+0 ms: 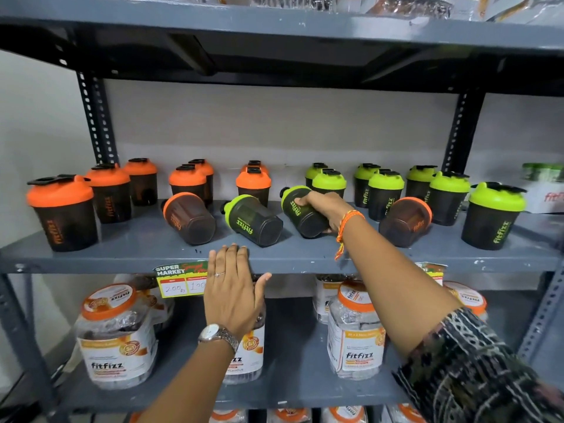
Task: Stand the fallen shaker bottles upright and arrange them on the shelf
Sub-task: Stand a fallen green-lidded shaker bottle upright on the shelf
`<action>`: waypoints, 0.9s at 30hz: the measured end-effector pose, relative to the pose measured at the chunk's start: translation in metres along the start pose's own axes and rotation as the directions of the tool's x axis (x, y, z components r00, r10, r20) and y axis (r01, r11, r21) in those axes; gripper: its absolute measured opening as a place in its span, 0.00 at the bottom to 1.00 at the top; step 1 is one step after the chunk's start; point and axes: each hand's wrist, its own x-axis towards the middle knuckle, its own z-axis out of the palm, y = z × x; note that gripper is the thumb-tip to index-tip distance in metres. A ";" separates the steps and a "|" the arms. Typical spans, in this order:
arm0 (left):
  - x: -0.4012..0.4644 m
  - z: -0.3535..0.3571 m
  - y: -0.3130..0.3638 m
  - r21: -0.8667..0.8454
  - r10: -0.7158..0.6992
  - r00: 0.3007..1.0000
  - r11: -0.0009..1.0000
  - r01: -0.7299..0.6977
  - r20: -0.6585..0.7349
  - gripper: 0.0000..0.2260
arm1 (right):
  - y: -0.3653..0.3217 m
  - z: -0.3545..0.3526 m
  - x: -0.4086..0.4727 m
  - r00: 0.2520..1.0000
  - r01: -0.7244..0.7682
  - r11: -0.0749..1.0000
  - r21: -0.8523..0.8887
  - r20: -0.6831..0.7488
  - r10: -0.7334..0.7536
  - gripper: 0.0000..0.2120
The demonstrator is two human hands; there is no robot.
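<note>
Dark shaker bottles stand along the grey shelf (128, 254), orange-lidded ones (62, 210) on the left and green-lidded ones (491, 215) on the right. Several lie on their sides in front. A fallen orange-lidded shaker (189, 218) and a fallen green-lidded shaker (254, 221) lie left of centre. Another fallen orange-lidded shaker (404, 222) lies to the right. My right hand (325, 207) grips a third fallen green-lidded shaker (300, 213) around its body. My left hand (233, 290) rests flat, fingers apart, on the shelf's front edge and holds nothing.
Clear fitfizz jars with orange lids (113, 334) fill the lower shelf. A supermarket price tag (180, 280) hangs on the shelf edge beside my left hand. Black slotted uprights (94, 120) frame the bay. A white box (546, 195) sits at far right. Another shelf lies overhead.
</note>
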 end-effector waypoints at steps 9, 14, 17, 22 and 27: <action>-0.002 -0.005 0.002 0.003 -0.014 1.000 1.000 0.014 0.001 0.27 | 0.020 -0.031 -0.027 0.976 0.153 0.939 0.308 0.100 -0.192 0.21; -0.002 -0.009 0.002 0.001 -0.009 1.000 1.000 0.009 0.013 0.27 | 0.046 -0.041 -0.026 0.941 0.289 0.874 0.391 0.053 -0.334 0.19; -0.001 -0.010 0.001 0.007 -0.014 1.000 1.000 0.014 0.022 0.28 | 0.059 -0.043 -0.027 0.924 0.334 0.865 0.375 0.053 -0.379 0.21; -0.002 -0.011 0.002 0.014 -0.015 0.999 1.000 0.015 0.046 0.28 | 0.074 -0.049 -0.032 0.921 0.362 0.887 0.287 0.037 -0.388 0.21; -0.003 -0.012 0.002 0.013 -0.020 0.999 1.000 0.020 0.048 0.28 | 0.075 -0.058 -0.032 0.909 0.409 0.896 0.171 0.013 -0.417 0.23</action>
